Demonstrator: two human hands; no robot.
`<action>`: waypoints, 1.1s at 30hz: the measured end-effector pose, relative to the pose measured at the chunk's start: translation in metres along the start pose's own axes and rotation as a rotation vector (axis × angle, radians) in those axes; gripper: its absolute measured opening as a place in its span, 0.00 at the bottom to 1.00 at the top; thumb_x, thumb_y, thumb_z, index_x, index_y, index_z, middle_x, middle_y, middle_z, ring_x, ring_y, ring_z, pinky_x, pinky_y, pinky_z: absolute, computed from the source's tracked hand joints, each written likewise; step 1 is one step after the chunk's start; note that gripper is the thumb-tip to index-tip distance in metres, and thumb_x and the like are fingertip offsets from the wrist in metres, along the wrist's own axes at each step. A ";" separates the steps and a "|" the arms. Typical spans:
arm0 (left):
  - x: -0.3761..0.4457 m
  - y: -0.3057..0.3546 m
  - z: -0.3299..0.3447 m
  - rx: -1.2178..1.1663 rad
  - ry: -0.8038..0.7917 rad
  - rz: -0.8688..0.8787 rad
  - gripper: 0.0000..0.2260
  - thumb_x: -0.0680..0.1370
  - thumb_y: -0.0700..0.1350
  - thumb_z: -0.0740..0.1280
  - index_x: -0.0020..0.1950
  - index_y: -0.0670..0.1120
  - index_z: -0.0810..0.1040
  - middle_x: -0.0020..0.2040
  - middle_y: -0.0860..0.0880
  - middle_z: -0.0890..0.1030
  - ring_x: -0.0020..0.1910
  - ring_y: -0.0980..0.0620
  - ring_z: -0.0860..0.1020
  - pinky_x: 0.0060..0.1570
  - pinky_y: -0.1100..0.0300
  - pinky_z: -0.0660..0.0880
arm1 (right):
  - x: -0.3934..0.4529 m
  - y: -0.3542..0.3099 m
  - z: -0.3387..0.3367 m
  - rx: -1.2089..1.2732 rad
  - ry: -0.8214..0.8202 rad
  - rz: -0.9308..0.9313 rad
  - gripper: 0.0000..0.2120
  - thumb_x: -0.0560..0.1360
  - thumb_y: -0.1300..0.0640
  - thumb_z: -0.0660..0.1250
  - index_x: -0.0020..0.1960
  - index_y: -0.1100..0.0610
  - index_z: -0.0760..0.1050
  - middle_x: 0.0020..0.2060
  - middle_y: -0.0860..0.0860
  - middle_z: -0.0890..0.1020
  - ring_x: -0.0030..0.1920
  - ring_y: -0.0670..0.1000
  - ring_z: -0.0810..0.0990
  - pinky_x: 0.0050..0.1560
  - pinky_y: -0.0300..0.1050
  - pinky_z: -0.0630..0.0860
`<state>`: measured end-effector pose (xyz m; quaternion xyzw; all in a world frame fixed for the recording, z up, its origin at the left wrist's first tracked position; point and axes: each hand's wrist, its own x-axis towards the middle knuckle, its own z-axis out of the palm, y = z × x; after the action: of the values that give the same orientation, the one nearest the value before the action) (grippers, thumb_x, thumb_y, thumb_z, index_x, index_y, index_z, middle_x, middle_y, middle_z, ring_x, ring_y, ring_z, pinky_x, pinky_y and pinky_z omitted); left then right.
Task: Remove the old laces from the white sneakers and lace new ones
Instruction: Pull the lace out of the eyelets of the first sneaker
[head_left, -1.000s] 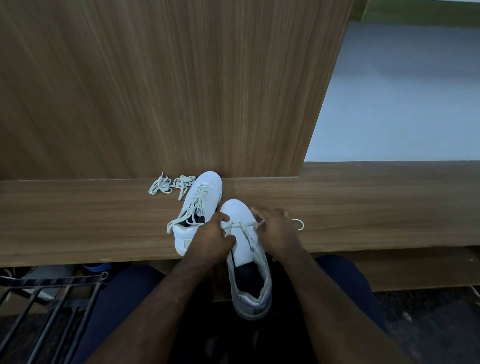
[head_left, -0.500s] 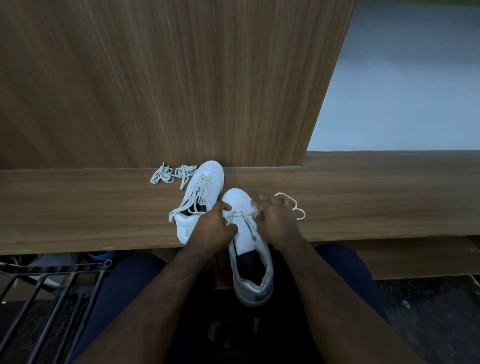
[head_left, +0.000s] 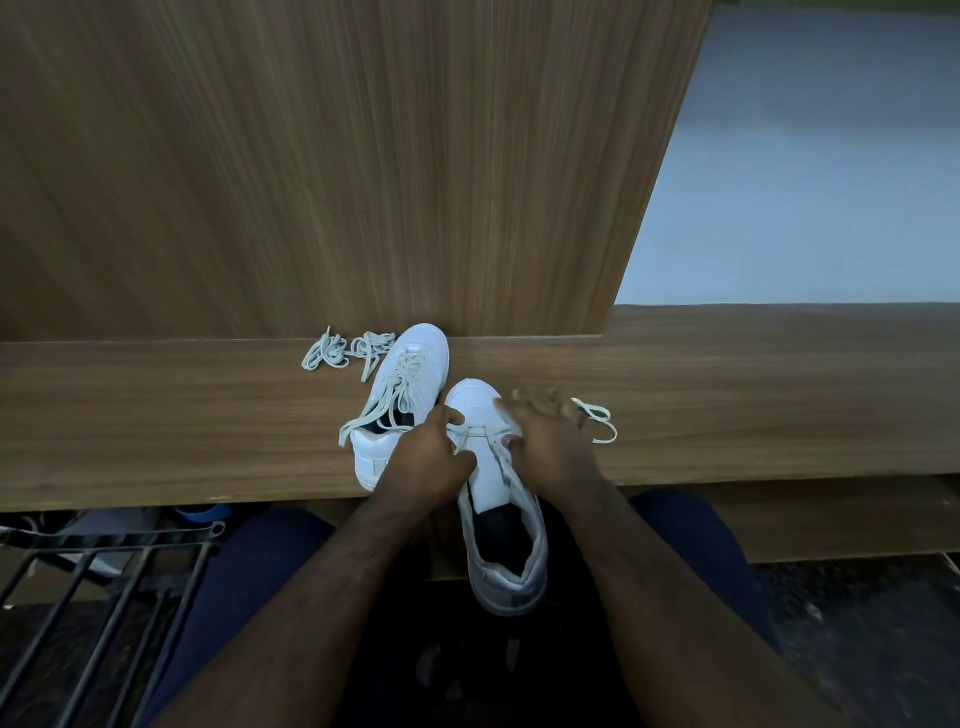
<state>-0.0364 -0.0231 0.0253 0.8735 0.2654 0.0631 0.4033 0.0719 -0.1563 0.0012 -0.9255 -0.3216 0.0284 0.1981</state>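
The head view shows, left of the near sneaker (head_left: 498, 499), a loose bundle of laces (head_left: 345, 353) on the counter (head_left: 156, 415), then the far sneaker (head_left: 402, 395), fully laced. The left hand (head_left: 428, 460) pinches the lace (head_left: 475, 431) at the near sneaker's lowest eyelets. The right hand (head_left: 550, 441) rests on the shoe's right side, fingers blurred, so I cannot tell its grip. A lace end (head_left: 597, 423) trails right. The lace looks soft, limp and light; it is best taken near its stiff tip.
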 end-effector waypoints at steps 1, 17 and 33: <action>0.000 0.000 0.000 0.001 -0.001 0.002 0.18 0.73 0.41 0.68 0.62 0.50 0.72 0.35 0.50 0.78 0.35 0.57 0.75 0.32 0.63 0.65 | 0.002 0.002 0.003 -0.019 -0.005 -0.008 0.18 0.77 0.53 0.65 0.66 0.41 0.76 0.67 0.44 0.76 0.71 0.57 0.65 0.70 0.61 0.62; 0.056 0.021 -0.012 -0.006 0.142 -0.005 0.13 0.75 0.40 0.65 0.59 0.49 0.75 0.40 0.49 0.81 0.41 0.49 0.79 0.42 0.55 0.74 | 0.014 0.009 -0.033 0.766 0.461 0.298 0.07 0.78 0.53 0.69 0.54 0.52 0.82 0.41 0.42 0.83 0.41 0.39 0.80 0.45 0.35 0.76; -0.006 0.033 -0.014 -0.541 0.105 -0.005 0.08 0.81 0.44 0.64 0.45 0.43 0.79 0.38 0.49 0.85 0.36 0.54 0.80 0.39 0.59 0.76 | -0.024 -0.028 -0.043 0.752 0.270 0.004 0.05 0.76 0.53 0.71 0.49 0.52 0.85 0.44 0.43 0.86 0.47 0.42 0.82 0.53 0.53 0.79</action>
<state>-0.0328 -0.0344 0.0602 0.7289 0.2614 0.1758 0.6079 0.0438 -0.1658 0.0497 -0.7845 -0.2578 0.0225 0.5635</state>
